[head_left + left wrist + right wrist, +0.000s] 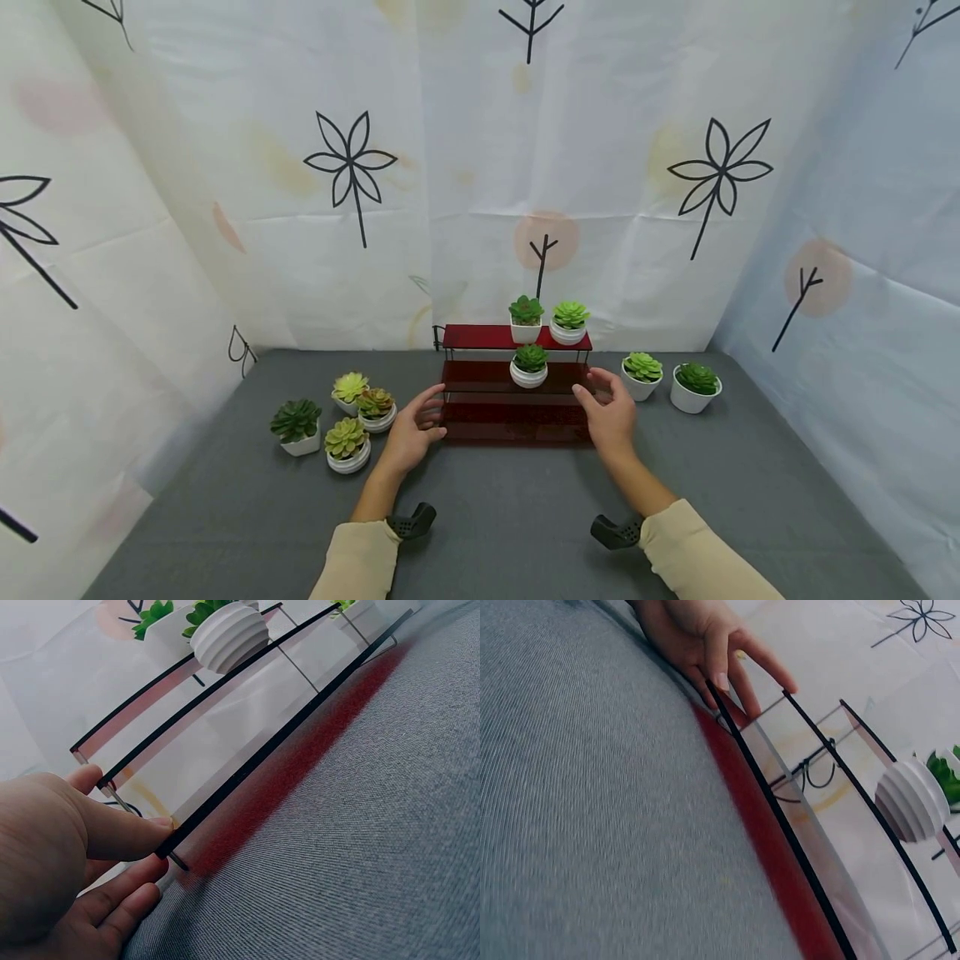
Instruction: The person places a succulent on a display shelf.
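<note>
A three-tier display shelf (487,377), with dark red see-through tiers and thin metal legs, stands at the back of the table. My left hand (408,432) grips its left end; in the left wrist view the thumb (127,832) lies at the lowest tier's front corner, other fingers behind. Around the right end, my right hand (611,414) holds with the thumb in front of the tiers. Two potted succulents, one dark green (526,312) and one bright green (570,315), stand on the top tier. Another succulent (530,359) in a ribbed white pot sits on the middle tier.
Left of the shelf stand several potted succulents, including a dark green one (296,421) and a yellow-green one (347,438). Two more, a light green one (642,368) and a darker one (696,379), stand at right. A patterned white curtain (480,167) hangs behind the grey table (510,517).
</note>
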### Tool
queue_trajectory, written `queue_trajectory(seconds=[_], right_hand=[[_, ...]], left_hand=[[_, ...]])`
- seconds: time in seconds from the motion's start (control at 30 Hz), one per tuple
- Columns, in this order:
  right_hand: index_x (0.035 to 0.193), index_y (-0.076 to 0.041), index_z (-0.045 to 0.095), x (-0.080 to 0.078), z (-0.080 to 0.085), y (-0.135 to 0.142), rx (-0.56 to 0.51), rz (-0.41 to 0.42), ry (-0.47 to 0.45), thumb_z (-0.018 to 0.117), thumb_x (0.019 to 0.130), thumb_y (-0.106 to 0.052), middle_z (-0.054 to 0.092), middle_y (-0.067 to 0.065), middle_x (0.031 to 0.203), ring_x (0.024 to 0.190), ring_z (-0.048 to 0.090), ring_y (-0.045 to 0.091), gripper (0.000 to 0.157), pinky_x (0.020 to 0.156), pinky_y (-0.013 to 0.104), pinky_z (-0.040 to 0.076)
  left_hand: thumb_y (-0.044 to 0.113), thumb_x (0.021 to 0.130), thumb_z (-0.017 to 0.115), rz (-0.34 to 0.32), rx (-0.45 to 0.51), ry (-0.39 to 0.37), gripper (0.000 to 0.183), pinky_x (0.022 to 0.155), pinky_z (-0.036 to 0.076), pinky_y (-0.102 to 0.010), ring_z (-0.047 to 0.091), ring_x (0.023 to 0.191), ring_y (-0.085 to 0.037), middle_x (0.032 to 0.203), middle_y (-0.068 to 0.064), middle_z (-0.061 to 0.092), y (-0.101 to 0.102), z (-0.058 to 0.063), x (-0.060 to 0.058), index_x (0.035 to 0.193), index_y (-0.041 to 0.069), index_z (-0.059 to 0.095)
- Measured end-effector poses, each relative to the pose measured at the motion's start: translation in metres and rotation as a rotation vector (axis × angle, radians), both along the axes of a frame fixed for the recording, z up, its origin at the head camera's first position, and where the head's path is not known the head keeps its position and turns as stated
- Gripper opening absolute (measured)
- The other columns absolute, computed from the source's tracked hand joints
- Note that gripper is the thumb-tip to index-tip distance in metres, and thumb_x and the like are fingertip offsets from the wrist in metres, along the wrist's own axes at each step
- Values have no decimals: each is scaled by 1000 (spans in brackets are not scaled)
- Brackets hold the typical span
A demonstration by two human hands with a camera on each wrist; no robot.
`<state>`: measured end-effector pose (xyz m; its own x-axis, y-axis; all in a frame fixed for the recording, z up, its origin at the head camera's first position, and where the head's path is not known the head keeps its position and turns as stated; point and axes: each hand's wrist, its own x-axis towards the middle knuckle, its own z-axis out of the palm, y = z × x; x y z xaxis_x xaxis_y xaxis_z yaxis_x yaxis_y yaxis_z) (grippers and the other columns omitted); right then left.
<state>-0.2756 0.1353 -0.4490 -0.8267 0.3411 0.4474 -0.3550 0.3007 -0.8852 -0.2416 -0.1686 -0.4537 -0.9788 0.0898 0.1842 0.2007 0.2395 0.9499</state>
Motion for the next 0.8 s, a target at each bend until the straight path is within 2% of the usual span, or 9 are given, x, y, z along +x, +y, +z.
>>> queue_trajectory(seconds=[0.1,0.2,0.3,0.4,0.63,0.8], right_hand=[[115,5,64,1,-2,7,-10,-41,-8,74,84,-2,66,21,109,102,59,26,33,81,28,45],[114,5,64,1,-5,14,-15,-84,-12,74,85,-4,66,21,106,94,58,16,31,76,19,42],[114,6,64,1,-8,21,-22,-126,-18,73,85,-4,66,20,106,89,55,4,31,74,16,40],[114,7,63,1,-11,27,-42,-154,-28,73,86,-4,65,21,108,88,51,-1,32,74,17,39],[115,7,62,0,-19,38,-83,-229,-65,71,87,-6,63,22,108,90,51,5,32,76,20,40],[119,4,59,-4,-23,46,-127,-271,-128,70,89,-10,61,19,112,97,52,15,36,78,22,40]], left_hand=[[-17,85,62,0,1,-4,68,95,44,-54,51,118,-45,133,-28,51,0,0,0,146,6,45],[-17,84,63,0,2,-6,68,95,44,-54,51,118,-45,133,-28,51,0,0,0,146,6,45],[-17,84,63,0,4,-5,68,96,43,-55,51,118,-45,133,-28,51,-1,0,0,146,6,45],[-17,84,63,0,2,-5,68,97,43,-55,51,118,-45,133,-27,52,0,0,0,146,6,45],[-17,84,63,6,-2,5,68,96,44,-54,52,117,-45,132,-28,52,1,1,1,145,5,45],[-18,83,63,9,2,10,68,96,43,-55,52,116,-45,131,-28,53,1,1,1,145,4,45]])
